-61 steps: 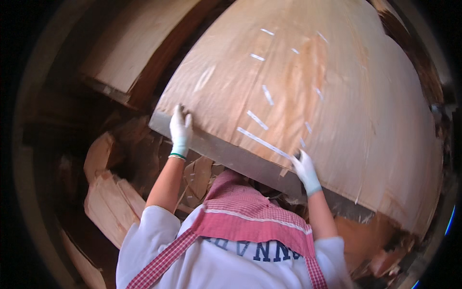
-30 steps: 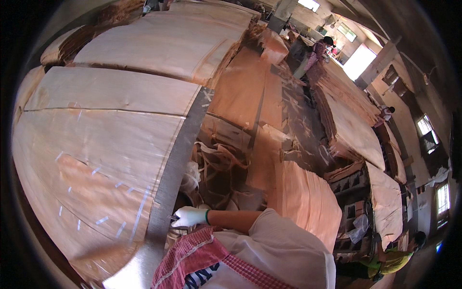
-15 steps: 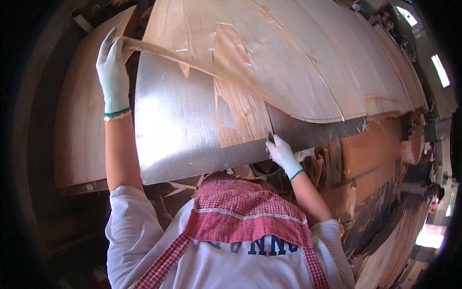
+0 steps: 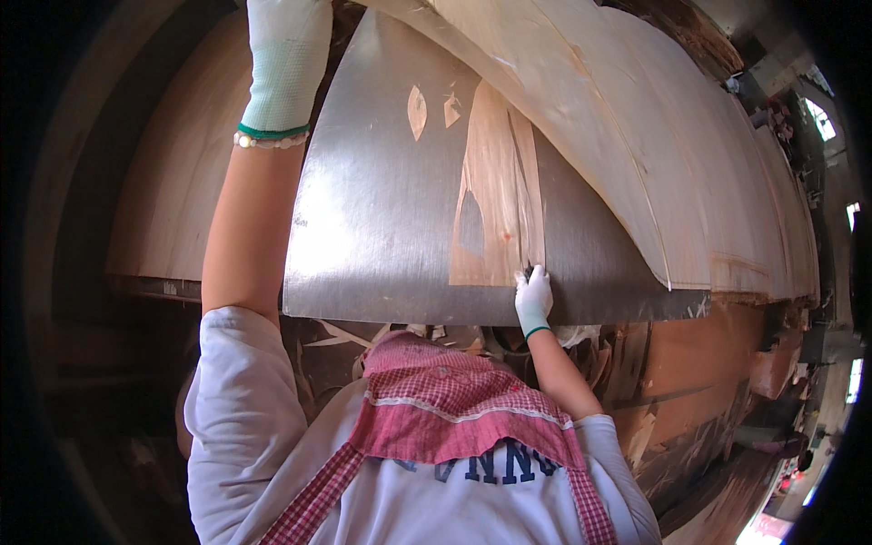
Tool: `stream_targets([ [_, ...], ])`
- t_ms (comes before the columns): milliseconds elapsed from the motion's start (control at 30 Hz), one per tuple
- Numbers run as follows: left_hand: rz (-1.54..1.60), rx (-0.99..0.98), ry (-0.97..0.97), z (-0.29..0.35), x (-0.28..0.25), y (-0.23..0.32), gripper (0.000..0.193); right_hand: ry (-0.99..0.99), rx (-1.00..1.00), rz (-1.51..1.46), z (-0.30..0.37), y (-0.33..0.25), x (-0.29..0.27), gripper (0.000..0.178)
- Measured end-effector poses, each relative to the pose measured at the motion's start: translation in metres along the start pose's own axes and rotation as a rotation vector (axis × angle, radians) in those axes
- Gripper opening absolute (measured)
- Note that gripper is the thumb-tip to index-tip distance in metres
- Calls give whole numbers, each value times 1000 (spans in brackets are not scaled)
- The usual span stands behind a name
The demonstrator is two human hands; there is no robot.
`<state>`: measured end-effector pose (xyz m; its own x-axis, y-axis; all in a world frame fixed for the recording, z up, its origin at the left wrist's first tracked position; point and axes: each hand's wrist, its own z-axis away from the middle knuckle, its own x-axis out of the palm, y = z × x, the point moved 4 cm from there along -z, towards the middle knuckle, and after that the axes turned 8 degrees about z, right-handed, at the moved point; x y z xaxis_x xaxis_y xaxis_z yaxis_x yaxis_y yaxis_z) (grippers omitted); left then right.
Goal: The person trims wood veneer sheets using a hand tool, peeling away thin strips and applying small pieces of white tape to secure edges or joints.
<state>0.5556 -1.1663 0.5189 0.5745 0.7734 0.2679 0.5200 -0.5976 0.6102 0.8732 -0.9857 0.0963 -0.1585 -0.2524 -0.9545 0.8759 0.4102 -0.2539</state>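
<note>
My left hand (image 4: 289, 68), in a white glove with a green cuff, reaches up to the top edge of the head view, where its fingers are cut off. Beside it, a large pale wood veneer sheet (image 4: 618, 118) hangs lifted, its near edge curving over a metal plate (image 4: 372, 218). My right hand (image 4: 534, 298), also gloved, is closed around a small dark knife-like tool (image 4: 526, 271), mostly hidden by the fingers. That tool is at the lower edge of a narrow veneer strip (image 4: 495, 209), which lies on the plate and has a leaf-shaped hole.
Two small veneer scraps (image 4: 417, 113) rest on the metal plate. Another veneer stack (image 4: 168, 191) stands to the left. Below the plate are wood offcuts (image 4: 350, 336), and brown boards (image 4: 695, 354) are at the right.
The veneer sheet has been raised and folded back further with my left hand, uncovering more plate, strip and scraps. A dark lengthwise line now shows inside the strip near its right side.
</note>
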Motion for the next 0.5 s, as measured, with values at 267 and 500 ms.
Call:
stream_targets([
  [267,-35,48,40,2,1,30,34,-467,-178,79,16,-82,-20,32],
  [500,-733,493,-339,17,22,6,38,-656,-1389,-343,175,-183,121,29],
])
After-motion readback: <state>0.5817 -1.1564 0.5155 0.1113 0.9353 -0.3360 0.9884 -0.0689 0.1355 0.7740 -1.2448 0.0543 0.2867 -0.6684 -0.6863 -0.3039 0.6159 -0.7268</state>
